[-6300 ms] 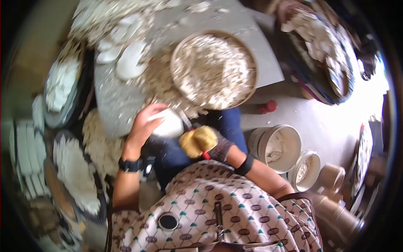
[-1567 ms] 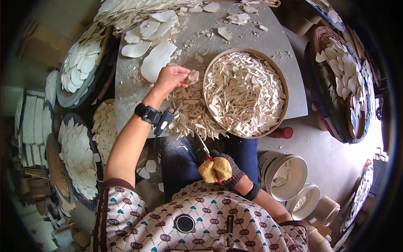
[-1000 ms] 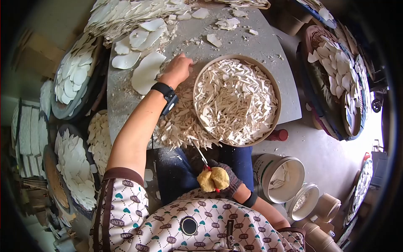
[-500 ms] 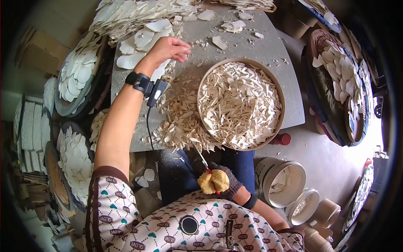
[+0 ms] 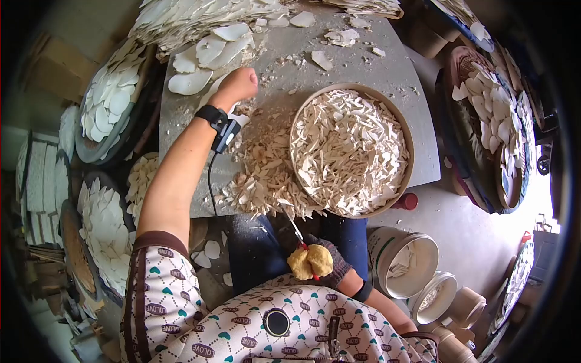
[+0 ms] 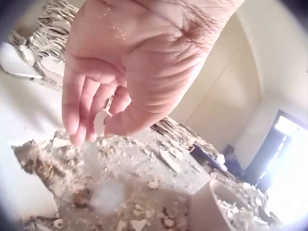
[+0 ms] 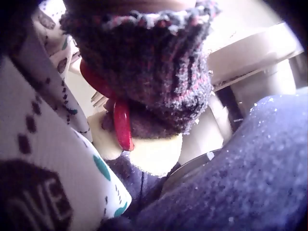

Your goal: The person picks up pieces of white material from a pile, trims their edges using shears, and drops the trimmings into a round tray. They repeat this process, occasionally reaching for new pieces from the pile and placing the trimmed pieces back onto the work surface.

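Observation:
My bare left hand point(image 5: 239, 86) is over the left side of the table, beside a large white slab point(image 5: 213, 91) it partly covers. In the left wrist view its thumb and fingers pinch a small pale chip point(image 6: 100, 122). My right hand point(image 5: 330, 257), in a knitted fingerless glove, lies at my lap and grips scissors point(image 5: 295, 228) with red handles. Yellow foam point(image 5: 310, 262) is wrapped round the handles, and the blades point toward the table edge. In the right wrist view a red handle loop point(image 7: 123, 126) shows below the glove; most of the fingers are hidden.
A round tray point(image 5: 413, 158) full of white slivers stands on the grey table point(image 5: 387, 60), with loose slivers point(image 5: 266, 181) heaped left of it. Stacked white slabs point(image 5: 200, 18) lie at the back. Buckets point(image 5: 417, 266) stand at the right; filled baskets point(image 5: 115, 103) flank the table.
Several seconds ago my left hand held a white slab near the lap; later it pinched a brownish flake over the table. In the last half second it has dropped slightly; the right stays put.

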`<state>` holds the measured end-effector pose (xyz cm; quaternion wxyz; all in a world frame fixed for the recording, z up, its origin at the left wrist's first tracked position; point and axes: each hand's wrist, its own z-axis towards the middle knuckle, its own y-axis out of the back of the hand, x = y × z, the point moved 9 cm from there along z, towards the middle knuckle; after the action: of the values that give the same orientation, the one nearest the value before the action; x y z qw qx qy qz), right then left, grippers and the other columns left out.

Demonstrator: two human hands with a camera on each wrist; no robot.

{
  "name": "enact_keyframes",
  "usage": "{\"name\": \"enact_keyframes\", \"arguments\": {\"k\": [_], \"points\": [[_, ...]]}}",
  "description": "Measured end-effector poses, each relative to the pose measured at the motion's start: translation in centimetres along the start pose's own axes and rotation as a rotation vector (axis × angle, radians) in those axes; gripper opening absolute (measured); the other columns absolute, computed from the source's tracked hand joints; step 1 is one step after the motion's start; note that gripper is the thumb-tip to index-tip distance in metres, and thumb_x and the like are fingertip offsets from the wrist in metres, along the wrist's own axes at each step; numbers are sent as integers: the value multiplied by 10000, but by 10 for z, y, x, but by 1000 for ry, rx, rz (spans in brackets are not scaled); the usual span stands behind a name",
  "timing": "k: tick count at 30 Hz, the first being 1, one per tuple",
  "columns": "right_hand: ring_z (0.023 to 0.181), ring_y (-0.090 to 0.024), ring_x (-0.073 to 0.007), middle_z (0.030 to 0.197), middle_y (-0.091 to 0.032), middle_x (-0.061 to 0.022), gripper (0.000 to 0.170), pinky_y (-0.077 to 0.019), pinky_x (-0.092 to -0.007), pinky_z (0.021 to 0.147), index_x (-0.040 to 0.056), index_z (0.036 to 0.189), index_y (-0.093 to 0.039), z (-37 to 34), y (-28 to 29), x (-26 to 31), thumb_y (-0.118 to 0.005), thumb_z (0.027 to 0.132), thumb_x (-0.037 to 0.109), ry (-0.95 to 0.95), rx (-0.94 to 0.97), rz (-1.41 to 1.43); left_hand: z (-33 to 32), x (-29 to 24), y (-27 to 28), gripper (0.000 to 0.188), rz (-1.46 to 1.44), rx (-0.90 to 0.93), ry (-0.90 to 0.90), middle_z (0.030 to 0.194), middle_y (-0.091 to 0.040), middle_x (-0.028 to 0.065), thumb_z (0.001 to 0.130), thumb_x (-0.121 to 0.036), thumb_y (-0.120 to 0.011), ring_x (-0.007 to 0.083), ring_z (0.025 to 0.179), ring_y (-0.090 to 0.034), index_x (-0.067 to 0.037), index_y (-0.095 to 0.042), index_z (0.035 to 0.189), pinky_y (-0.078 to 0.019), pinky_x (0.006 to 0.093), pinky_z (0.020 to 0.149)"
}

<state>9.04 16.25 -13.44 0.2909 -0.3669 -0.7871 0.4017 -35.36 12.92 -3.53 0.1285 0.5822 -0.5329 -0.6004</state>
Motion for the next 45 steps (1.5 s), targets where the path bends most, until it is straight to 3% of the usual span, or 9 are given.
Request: {"name": "enact_keyframes", "arguments": {"k": [6, 9, 12, 15, 19, 21, 32, 39, 45], "points": [[814, -601, -188, 865, -596, -61, 132, -499, -313, 760, 30, 934, -557, 5, 6, -1, -457, 909, 111, 86, -6, -284, -69, -123, 7, 268, -909, 484, -391, 1085, -587, 144, 856, -125, -547, 173, 978, -590, 6, -523, 1089, -475, 261, 862], [812, -601, -189, 863, -596, -63, 135, -499, -315, 759, 26, 926, -560, 2, 1, 3, -458, 910, 113, 105, -45, -460, -75, -110, 0, 418, -819, 363, -359, 1217, -514, 137, 858, -199, -539, 210, 1128, -498, 13, -463, 1211, -398, 302, 963], [812, -601, -190, 871, -598, -68, 143, -499, -317, 756, 21, 926, -563, 1, -1, -2, -458, 911, 118, 74, -50, -361, -61, -16, -30, 504, 243, 49, 52, 1289, -439, 188, 822, -262, -548, 277, 1184, -437, -16, -435, 1248, -328, 365, 1020], [807, -601, -191, 884, -602, -72, 153, -499, -316, 752, 17, 927, -564, -2, -9, 3, -459, 914, 128, 153, -46, -656, -99, -27, -65, 396, 603, -187, -318, 1279, -430, 206, 841, -108, -438, 336, 1192, -409, 11, -435, 1219, -347, 410, 989], [803, -601, -193, 890, -606, -76, 168, -500, -318, 751, 13, 925, -565, -2, -8, -4, -456, 917, 140, 50, -37, -314, -158, -36, -103, 394, 195, 313, -178, 1282, -424, 193, 828, -51, -438, 329, 1175, -426, 3, -432, 1219, -369, 401, 967], [797, -603, -197, 879, -611, -81, 187, -499, -321, 749, 7, 922, -567, 4, -1, -17, -456, 920, 157, -64, 12, -51, -193, -50, -79, 383, 63, -12, -454, 1185, -529, 156, 842, -109, -504, 254, 1080, -526, -31, -456, 1214, -424, 340, 904], [827, -597, -177, 885, -616, -79, 143, -488, -293, 771, 5, 963, -579, -4, -20, 5, -504, 885, 99, 204, -38, -866, -138, 111, 26, 354, -181, -559, 33, 813, -642, 154, 688, -217, -689, 254, 759, -620, 24, -630, 941, -489, 319, 706], [795, -612, -300, 830, -613, -149, 234, -482, -350, 682, 93, 973, -558, -24, -68, 31, -578, 788, 234, 290, -90, -1578, -88, 136, 39, 828, 360, -463, 269, 994, -593, 290, 548, -577, -717, 374, 964, -584, 109, -573, 988, -465, 389, 814], [792, -616, -292, 826, -615, -144, 253, -487, -338, 691, 91, 988, -561, -21, -51, 27, -582, 786, 241, 378, -83, -1469, -61, 147, 39, 947, 73, -426, 106, 1138, -535, 257, 500, -399, -820, 336, 1040, -543, 87, -428, 1212, -444, 374, 871]]}}
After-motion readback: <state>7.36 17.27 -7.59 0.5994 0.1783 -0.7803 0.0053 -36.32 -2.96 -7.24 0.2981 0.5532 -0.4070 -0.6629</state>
